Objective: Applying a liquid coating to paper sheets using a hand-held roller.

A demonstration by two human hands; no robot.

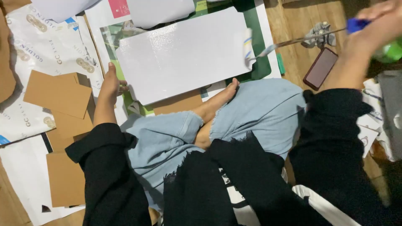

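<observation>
Nearest the camera: black sleeves and the person's crossed legs in pale blue frayed denim, one bare foot poking out towards the work.
White sheet: a large glossy white rectangle, wet-looking and faintly pebbled, lying flat on the floor just beyond the foot, on top of a green mat and printed papers.
Roller: a small paint roller with a thin metal shank and blue grip, its sleeve touching the sheet's right edge.
Right hand: the right hand, blurred, is closed round the blue grip, arm stretched out to the right.
Left hand: the left hand lies flat and open on the floor just beside the sheet's left edge, fingers extended, holding nothing.
Step in hand: judging by the sheen, coating the sheet is well along, with the roller at the right margin.
Next move calls for: light, even pressure, and the left hand kept off the wet face.
Around: flat brown cardboard pieces, matt and square-cornered, to the left on printed white wrapping paper; a dark phone on the wooden floor to the right, near a crumpled grey bit.
</observation>
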